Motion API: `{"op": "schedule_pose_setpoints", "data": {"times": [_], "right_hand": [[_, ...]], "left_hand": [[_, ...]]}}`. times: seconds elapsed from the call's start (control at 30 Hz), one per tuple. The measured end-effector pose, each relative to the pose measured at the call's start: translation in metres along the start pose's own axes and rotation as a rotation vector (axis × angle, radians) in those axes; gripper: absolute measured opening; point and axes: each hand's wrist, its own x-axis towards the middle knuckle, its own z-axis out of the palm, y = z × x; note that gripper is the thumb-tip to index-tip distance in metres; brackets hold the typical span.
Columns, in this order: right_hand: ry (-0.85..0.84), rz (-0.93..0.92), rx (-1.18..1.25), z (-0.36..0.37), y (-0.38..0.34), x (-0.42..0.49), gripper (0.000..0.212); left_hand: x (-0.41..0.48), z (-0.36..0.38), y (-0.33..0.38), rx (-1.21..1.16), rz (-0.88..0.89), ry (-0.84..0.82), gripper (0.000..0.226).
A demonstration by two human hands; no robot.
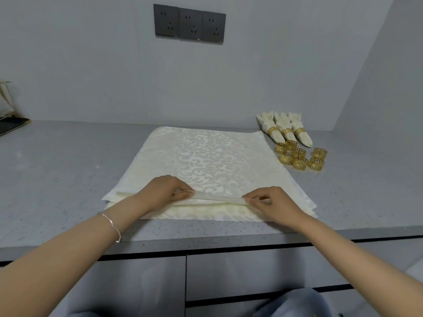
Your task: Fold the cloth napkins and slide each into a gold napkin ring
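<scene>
Head camera: the cream napkin (212,161) lies flat mid-worktop (57,168), on top of other cloths (206,213). The left grip (164,191) pinches the napkin's near edge, which is raised in a narrow fold. The right grip (272,202) pinches the same fold further right, fingers curled tight on it. Far right, three finished napkins (286,128) sit in rings, with loose gold rings (299,156) clustered just in front.
</scene>
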Motion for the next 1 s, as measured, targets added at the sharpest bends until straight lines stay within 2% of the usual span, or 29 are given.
{"op": "schedule_pose_setpoints", "data": {"times": [0.1, 0.23, 0.33, 0.4, 0.47, 0.53, 0.6, 0.7, 0.8, 0.9, 1.0], "right_hand": [[-0.052, -0.011, -0.138, -0.003, 0.002, 0.002, 0.028], [-0.076, 0.055, -0.134, -0.011, 0.008, 0.009, 0.036], [-0.106, 0.068, -0.263, -0.021, 0.022, 0.019, 0.031], [-0.132, 0.053, -0.203, -0.03, 0.027, 0.025, 0.021], [-0.172, 0.028, -0.089, -0.042, 0.024, 0.03, 0.039], [-0.238, 0.017, -0.005, -0.057, 0.017, 0.034, 0.048], [-0.362, 0.073, -0.001, -0.071, 0.013, 0.035, 0.046], [-0.624, 0.21, -0.026, -0.089, 0.005, 0.039, 0.031], [-0.838, 0.261, 0.036, -0.101, 0.006, 0.045, 0.021], [-0.928, 0.292, 0.124, -0.109, 0.005, 0.056, 0.012], [-0.82, 0.307, 0.152, -0.108, 0.01, 0.076, 0.026]], "left_hand": [[0.002, -0.004, -0.011, 0.009, -0.039, 0.024, 0.029], [0.005, -0.012, -0.025, -0.056, -0.088, 0.045, 0.023], [0.01, -0.017, -0.034, -0.015, -0.087, 0.026, 0.037], [0.014, -0.021, -0.038, -0.084, -0.079, 0.013, 0.049], [0.019, -0.029, -0.037, -0.189, -0.061, -0.019, 0.053], [0.024, -0.041, -0.034, -0.256, -0.078, -0.106, 0.053], [0.029, -0.052, -0.032, -0.281, -0.145, -0.248, 0.054], [0.037, -0.069, -0.029, -0.223, -0.278, -0.482, 0.042], [0.045, -0.084, -0.024, -0.214, -0.348, -0.702, 0.029], [0.054, -0.094, -0.026, -0.189, -0.416, -0.761, 0.04], [0.063, -0.097, -0.037, -0.316, -0.375, -0.798, 0.023]]}}
